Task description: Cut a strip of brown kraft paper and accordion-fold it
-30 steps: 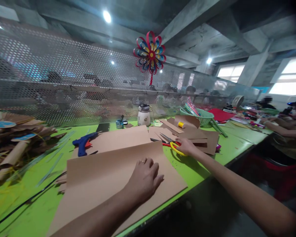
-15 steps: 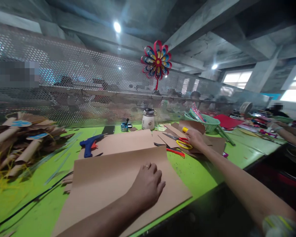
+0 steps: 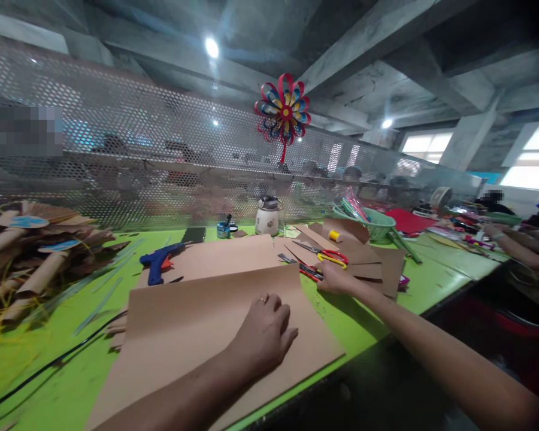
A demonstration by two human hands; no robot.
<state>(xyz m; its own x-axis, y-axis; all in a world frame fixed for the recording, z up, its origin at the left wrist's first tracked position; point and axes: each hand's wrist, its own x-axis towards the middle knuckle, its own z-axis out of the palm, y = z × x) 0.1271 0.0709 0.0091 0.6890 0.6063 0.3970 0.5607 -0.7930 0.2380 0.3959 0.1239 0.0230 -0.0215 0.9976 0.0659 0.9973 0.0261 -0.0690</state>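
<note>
A large brown kraft paper sheet [image 3: 197,329] lies before me, its far edge curled up. My left hand [image 3: 269,326] rests palm down on it, fingers loosely bent and apart, holding nothing. To the right of the sheet, my right hand [image 3: 335,278] has its fingers closed on the handle of a red-and-black utility knife [image 3: 309,271]; the blade end points left. Just beyond that hand are scissors [image 3: 332,258] with red and yellow handles. Behind them stands a small yellow roll [image 3: 335,236] on brown paper pieces.
A blue glue gun [image 3: 159,262] lies left of centre, with a black cable [image 3: 56,362] nearer me. Brown paper rolls [image 3: 40,275] pile up at far left. A white bottle [image 3: 267,216] and green basket [image 3: 377,221] stand along the perforated screen. A co-worker's arm [image 3: 514,242] is at far right.
My right hand has moved from beside the yellow roll and scissors toward me and left, taking hold of the utility knife. My left hand stays on the paper.
</note>
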